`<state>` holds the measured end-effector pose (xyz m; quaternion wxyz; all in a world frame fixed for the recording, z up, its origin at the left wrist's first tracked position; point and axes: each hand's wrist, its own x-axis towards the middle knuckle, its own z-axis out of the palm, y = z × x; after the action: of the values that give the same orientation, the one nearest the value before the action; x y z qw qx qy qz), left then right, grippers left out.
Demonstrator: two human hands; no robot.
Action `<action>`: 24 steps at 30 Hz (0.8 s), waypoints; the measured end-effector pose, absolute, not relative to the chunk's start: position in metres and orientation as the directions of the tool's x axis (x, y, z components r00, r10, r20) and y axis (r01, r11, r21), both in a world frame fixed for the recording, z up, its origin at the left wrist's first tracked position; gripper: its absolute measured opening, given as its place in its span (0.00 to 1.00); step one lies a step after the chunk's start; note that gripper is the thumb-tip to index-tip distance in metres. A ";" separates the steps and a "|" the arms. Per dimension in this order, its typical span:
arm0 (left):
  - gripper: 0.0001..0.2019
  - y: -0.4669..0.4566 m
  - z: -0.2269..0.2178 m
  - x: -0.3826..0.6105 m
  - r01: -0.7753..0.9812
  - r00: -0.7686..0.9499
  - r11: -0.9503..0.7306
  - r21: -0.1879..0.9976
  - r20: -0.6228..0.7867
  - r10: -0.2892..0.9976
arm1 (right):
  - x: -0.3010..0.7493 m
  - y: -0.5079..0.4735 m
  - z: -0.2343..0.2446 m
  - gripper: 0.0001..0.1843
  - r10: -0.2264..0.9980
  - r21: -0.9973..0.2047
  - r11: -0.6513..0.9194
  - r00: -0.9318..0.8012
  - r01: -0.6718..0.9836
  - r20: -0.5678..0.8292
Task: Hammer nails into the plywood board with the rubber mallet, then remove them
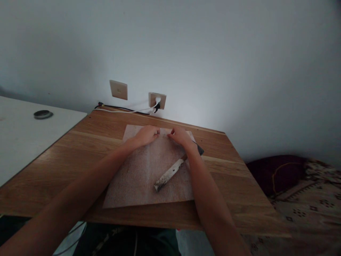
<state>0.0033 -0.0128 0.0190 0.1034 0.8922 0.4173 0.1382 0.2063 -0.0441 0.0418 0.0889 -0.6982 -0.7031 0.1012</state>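
Observation:
A pale sheet of material [138,174] lies flat on a wooden table [87,142]. Both my hands rest at its far edge, close together. My left hand [145,136] has its fingers curled down onto the sheet. My right hand [179,137] is curled too, fingertips pinched at the sheet. What the fingers hold is too small to make out. A hammer with a worn whitish handle [169,175] lies diagonally on the sheet. Its dark head [199,149] sits just right of my right wrist.
A white table [23,135] adjoins on the left with a round metal lid [43,114] on it. Two wall sockets [157,100] sit behind the table, with white and black cables plugged in. A patterned rug and dark cushion [277,172] lie at the right.

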 end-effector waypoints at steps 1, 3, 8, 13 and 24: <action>0.09 -0.014 0.018 0.004 0.725 0.604 -0.628 0.283 0.178 0.777 | 0.206 -0.045 0.042 0.08 1.000 -0.282 0.001 -0.004 0.959 -0.011; 0.10 -0.016 0.016 0.007 0.748 0.566 -0.608 0.265 0.224 0.793 | 0.205 -0.047 0.041 0.05 1.000 -0.331 -0.006 0.009 0.944 0.005; 0.07 -0.011 0.018 0.017 0.662 0.352 -0.452 0.598 0.285 0.892 | 0.203 -0.042 0.047 0.06 0.994 -0.544 -0.006 0.066 0.839 0.090; 0.12 -0.003 0.035 0.016 -0.107 0.384 0.199 0.974 -0.144 0.912 | 0.204 -0.035 0.060 0.14 0.984 -0.814 0.024 0.131 0.581 0.122; 0.17 -0.009 0.033 0.012 0.143 0.494 0.053 0.988 -0.118 0.862 | 0.192 -0.036 0.038 0.18 0.991 -0.609 0.029 0.056 0.793 0.120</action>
<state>0.0115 -0.0089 0.0333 0.6021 0.6200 0.4052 0.2982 0.1916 -0.0361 0.0383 0.2744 -0.6727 -0.6629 0.1809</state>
